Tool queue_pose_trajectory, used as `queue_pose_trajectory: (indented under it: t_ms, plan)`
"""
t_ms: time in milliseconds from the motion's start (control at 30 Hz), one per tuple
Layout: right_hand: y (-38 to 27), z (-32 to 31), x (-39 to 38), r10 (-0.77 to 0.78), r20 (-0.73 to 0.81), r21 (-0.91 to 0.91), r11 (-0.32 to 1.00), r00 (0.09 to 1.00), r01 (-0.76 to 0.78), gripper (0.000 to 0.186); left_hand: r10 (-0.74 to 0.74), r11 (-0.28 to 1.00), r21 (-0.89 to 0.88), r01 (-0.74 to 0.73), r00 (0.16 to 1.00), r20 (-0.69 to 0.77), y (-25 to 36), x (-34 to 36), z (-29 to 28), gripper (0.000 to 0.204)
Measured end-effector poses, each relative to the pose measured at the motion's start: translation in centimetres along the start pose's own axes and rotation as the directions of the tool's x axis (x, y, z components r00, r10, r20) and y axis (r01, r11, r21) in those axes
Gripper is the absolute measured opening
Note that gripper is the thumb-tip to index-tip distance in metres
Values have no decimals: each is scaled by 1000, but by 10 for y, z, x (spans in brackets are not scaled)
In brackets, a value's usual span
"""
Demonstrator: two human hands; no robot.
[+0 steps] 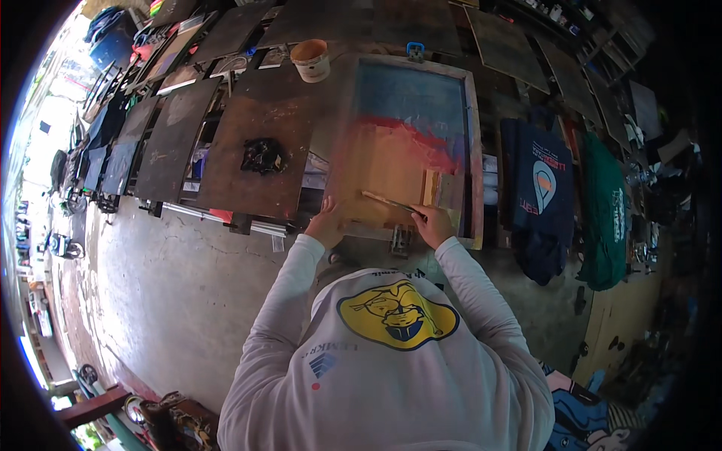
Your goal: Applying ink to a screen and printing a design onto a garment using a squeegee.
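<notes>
A wooden-framed printing screen [471, 113] lies in front of me, with red ink [421, 141] smeared across its mesh between a bluish far part and an orange-tan near part. My right hand [434, 225] is closed around the end of a thin, flat stick-like tool [385, 200], over the near right part of the screen. Whether its tip touches the mesh I cannot tell. At the near left corner of the frame, my left hand [326, 224] rests with its fingers stretched out on the edge. A metal hinge clamp [401, 240] sits at the frame's near side.
Left of the screen is a dark board [256, 173] bearing a crumpled black bundle [263, 155]. A stained white bucket [311, 62] stands beyond. To the right lie a printed navy shirt [540, 180] and a green one [604, 210]. More boards [177, 139] line the far left.
</notes>
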State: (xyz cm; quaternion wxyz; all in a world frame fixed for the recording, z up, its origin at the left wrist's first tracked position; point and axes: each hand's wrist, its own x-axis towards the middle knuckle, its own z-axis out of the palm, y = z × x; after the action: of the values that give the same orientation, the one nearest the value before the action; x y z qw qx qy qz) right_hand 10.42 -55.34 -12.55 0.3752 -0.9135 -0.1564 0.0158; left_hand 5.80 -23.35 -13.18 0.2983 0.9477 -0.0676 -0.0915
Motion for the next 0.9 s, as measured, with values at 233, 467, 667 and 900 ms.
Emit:
queue_pose_trajectory:
  t_ms: [233, 467, 667, 900]
  plan:
    - [8, -13, -12, -41, -3, -77, 996, 999, 41, 28, -46, 998, -32, 51, 987, 155, 5, 8, -20, 60]
    - [29, -23, -16, 120, 33, 246, 961, 992, -124, 26, -64, 988, -140, 72, 996, 62, 7, -2, -18, 55]
    - [14, -5, 4, 130, 151, 228, 960, 980, -162, 28, -18, 996, -94, 9, 995, -98, -18, -2, 17, 53]
    - [33, 7, 4, 40, 71, 22, 999, 997, -42, 27, -40, 993, -115, 33, 997, -62, -10, -4, 13, 54]
